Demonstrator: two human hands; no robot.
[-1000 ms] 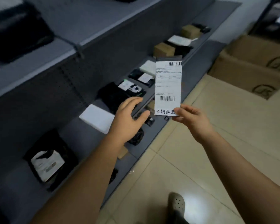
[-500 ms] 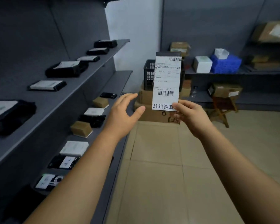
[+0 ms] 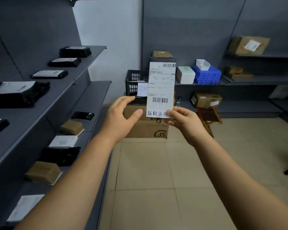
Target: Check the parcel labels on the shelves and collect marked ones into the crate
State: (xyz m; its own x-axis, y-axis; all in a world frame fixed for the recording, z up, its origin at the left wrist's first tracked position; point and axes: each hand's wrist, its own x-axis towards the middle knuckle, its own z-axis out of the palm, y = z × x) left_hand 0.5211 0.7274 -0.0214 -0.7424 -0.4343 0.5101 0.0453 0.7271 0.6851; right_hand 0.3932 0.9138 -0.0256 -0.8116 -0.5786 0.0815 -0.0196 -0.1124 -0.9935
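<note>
1. Hands up in the middle of the view: the left hand (image 3: 121,117) hovers spread and holds nothing, thumb pointing toward the parcel's lower edge, just short of it.
2. Far left, the shelves (image 3: 83,63) run away from us, lined with black bagged parcels and small brown boxes, labels facing up.
3. Centre stage, the parcel (image 3: 161,87) is held upright at chest height, its white label facing us, barcodes top and bottom, handwritten black marking along the bottom edge. That looks like a marked one.
4. Behind it, the black crate (image 3: 133,80) sits on a cardboard box (image 3: 146,128) on the floor, a white note on its front.
5. To the right, the right hand (image 3: 181,119) pinches the parcel's bottom right corner between thumb and fingers.
6. Handling call: it seems thin, light and fairly flat, held easily from one corner. That grip may let it tip; a hold along the side edge, or the free hand supporting underneath, looks safer for the carry to the crate.
</note>
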